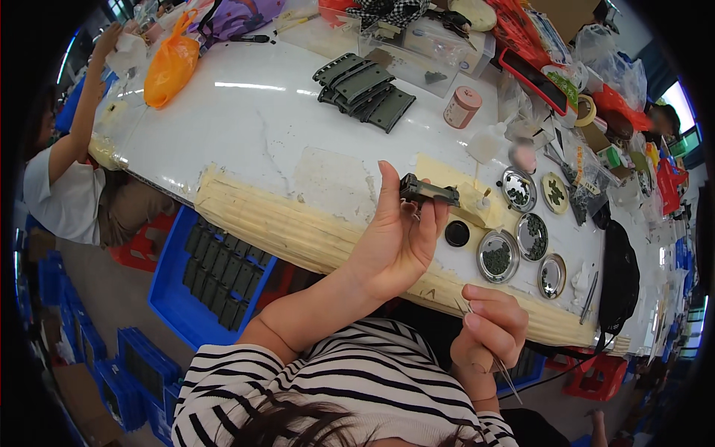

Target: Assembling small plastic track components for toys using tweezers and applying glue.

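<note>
My left hand [396, 237] is raised over the table's front edge and holds a small dark rectangular part [427, 191] between thumb and fingertips. My right hand [488, 328] is lower, near my chest, pinching thin metal tweezers [497, 363] that point down and to the right. Several small round metal dishes [499, 255] with dark little pieces sit on the white table [253, 127] just right of my left hand. A black round cap [456, 233] lies beside them.
A stack of dark flat parts [363, 88] lies at the table's middle back, beside a pink jar [462, 107] and clear boxes. An orange bag [171, 65] sits far left. Blue crates [212, 276] of dark parts stand below. Another person [67, 171] sits at left.
</note>
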The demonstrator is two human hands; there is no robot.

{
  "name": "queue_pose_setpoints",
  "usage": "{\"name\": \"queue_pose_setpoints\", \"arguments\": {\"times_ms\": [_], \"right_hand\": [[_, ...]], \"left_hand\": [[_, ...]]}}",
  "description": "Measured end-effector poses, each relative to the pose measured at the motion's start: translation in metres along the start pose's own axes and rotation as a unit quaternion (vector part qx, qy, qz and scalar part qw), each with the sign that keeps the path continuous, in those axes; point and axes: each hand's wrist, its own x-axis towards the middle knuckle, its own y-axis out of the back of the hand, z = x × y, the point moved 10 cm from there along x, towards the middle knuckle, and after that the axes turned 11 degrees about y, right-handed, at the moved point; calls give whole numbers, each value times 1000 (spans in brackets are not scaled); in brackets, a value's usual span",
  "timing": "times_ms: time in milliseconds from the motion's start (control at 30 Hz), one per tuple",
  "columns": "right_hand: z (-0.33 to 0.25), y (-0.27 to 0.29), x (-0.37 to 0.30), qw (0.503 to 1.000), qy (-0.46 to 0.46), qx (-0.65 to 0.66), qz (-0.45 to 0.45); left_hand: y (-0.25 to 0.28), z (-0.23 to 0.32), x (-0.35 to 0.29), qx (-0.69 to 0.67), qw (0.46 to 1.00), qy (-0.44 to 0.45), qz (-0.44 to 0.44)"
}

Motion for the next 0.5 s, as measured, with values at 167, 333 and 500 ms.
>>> {"name": "queue_pose_setpoints", "arguments": {"times_ms": [167,333,500], "right_hand": [[-2,-4,1,999,10,11,-30],[-1,-6,1,999,-2,18,-39],[0,-9,1,999,-6,24,-45]], "left_hand": [[0,2,3,3,1000,-14,5],[-2,4,4,5,1000,-9,-1],[1,4,2,6,1000,-10,4]]}}
